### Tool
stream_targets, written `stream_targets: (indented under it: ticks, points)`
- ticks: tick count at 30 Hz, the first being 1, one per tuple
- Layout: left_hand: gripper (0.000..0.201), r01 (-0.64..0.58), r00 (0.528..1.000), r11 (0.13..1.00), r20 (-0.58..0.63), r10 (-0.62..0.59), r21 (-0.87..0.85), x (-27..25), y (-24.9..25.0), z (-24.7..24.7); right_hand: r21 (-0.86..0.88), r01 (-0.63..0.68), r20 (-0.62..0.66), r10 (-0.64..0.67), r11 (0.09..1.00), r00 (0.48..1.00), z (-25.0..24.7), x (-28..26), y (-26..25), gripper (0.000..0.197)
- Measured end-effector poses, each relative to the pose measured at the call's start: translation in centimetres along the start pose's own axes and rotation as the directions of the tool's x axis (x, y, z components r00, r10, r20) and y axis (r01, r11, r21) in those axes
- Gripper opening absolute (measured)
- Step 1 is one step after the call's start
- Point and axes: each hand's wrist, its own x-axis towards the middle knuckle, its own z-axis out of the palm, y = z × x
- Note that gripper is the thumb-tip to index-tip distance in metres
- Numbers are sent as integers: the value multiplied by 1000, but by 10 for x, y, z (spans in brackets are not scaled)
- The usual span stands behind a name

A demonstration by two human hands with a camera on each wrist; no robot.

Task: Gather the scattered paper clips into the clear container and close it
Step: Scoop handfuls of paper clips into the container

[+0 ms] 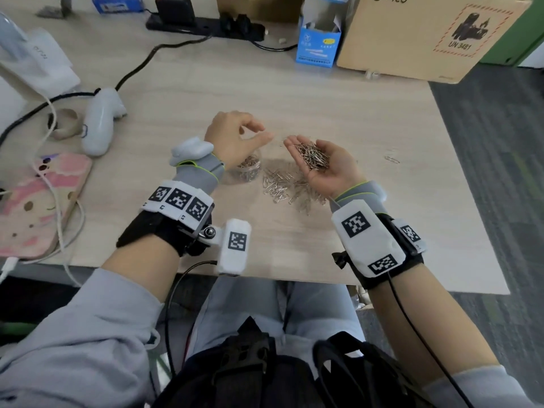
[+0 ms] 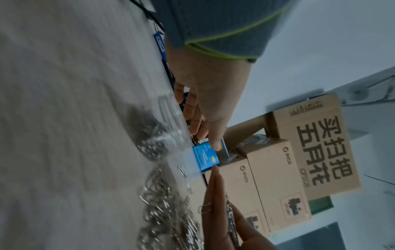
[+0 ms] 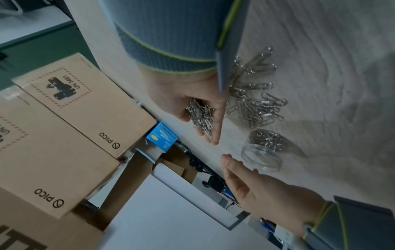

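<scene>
The right hand is turned palm up, fingers straight and slightly cupped, carrying a mound of paper clips — a posture that serves as a scoop, presumably so the load can be tipped out in one motion. The jar, clear, round and lidless, stands on the table just left of that palm; it already holds a layer of clips. The left hand hovers above the jar with fingers relaxed and loosely curved, holding nothing, its fingertips close to those of the right hand; in my judgement it is placed to guide or guard the pour at the jar's mouth. A loose heap of clips lies on the table directly right of the jar and under the raised right wrist, and one stray clip lies well to the right of the jar. No lid can be identified in any view. Room for movement is adequate: bare tabletop lies beyond the jar, with a blue carton and a cardboard box well behind it, and a white handset and phone well to its left. The table's right edge is beyond the stray clip — careless sweeping there could send it over.
</scene>
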Motion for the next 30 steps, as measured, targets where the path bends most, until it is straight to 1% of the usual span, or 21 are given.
stream_targets:
  ticks: [1, 3, 5, 6, 8, 10, 12, 15, 18, 20, 23, 25, 27, 30]
  points:
    - [43, 32, 999, 999, 18, -32, -4, -2, -6, -3, -9, -7, 3, 7, 1000, 1000, 3, 0, 3, 38]
    - [61, 68, 993, 998, 95, -66, -15, -10, -12, -10, -22, -25, 14, 26, 999, 1000, 8, 0, 9, 36]
    - [80, 52, 981, 999, 187, -52, 4, -18, -18, -15, -59, -47, 27, 49, 997, 998, 14, -1, 16, 35]
    - [87, 37, 975, 999, 217, -40, 18, -20, -21, -15, -83, -54, 34, 57, 995, 998, 16, -1, 18, 34]
    - [94, 0, 976, 1000, 219, -5, 25, -22, -27, -15, -111, -69, 56, 76, 991, 996, 20, -1, 23, 35]
    - [89, -14, 985, 1000, 174, 11, 18, -22, -26, -13, -133, -85, 73, 95, 988, 993, 25, -2, 28, 36]
    - [81, -39, 993, 998, 115, 33, 46, -22, -20, -11, -194, -86, 69, 101, 977, 993, 29, -4, 32, 37]
    - [79, -72, 996, 991, 65, 65, 111, -21, -12, -10, -275, -75, 41, 89, 958, 995, 37, -7, 37, 37]
    - [72, -36, 999, 993, 35, 32, 109, -20, -5, -9, -332, -77, 13, 86, 940, 996, 44, -9, 40, 38]
    - [65, -13, 1000, 994, 16, 12, 104, -21, -2, -8, -358, -85, 22, 100, 930, 995, 49, -13, 40, 38]
    - [61, 17, 1000, 994, 24, -20, 111, -23, -1, -8, -405, -88, 45, 116, 910, 992, 54, -18, 39, 42]
    - [61, 29, 999, 993, 25, -32, 114, -24, -3, -9, -455, -73, 32, 98, 888, 995, 55, -19, 36, 41]
    - [66, 36, 999, 994, 26, -39, 104, -25, -4, -10, -501, -61, 16, 79, 863, 997, 56, -19, 34, 40]
    - [74, 50, 998, 995, 28, -52, 83, -25, -6, -10, -571, -61, 28, 94, 819, 995, 57, -22, 31, 40]
